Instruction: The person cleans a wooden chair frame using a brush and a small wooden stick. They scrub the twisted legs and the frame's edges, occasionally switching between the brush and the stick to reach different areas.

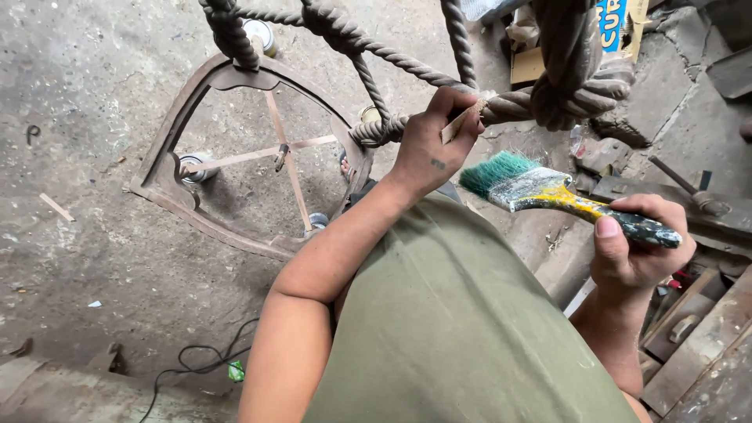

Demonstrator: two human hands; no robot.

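Note:
My left hand (pixel 435 145) presses a small folded piece of sandpaper (pixel 462 121) against a twisted rope-like bar (pixel 439 78) of a dark carved wooden chair frame (pixel 168 176). The fingers are closed on the paper. My right hand (pixel 634 251) grips the handle of a paintbrush (pixel 548 190) with green bristles and a yellow, paint-stained handle. The bristles point left, toward the left hand, a little below the thick twisted rail (pixel 564 94). My green shirt fills the lower middle of the view.
The chair frame stands on small tins (pixel 192 166) over a rough concrete floor (pixel 86 78). A black cable (pixel 196 360) lies at the bottom left. Wooden planks (pixel 697 352), metal parts and a cardboard box (pixel 540 63) crowd the right side.

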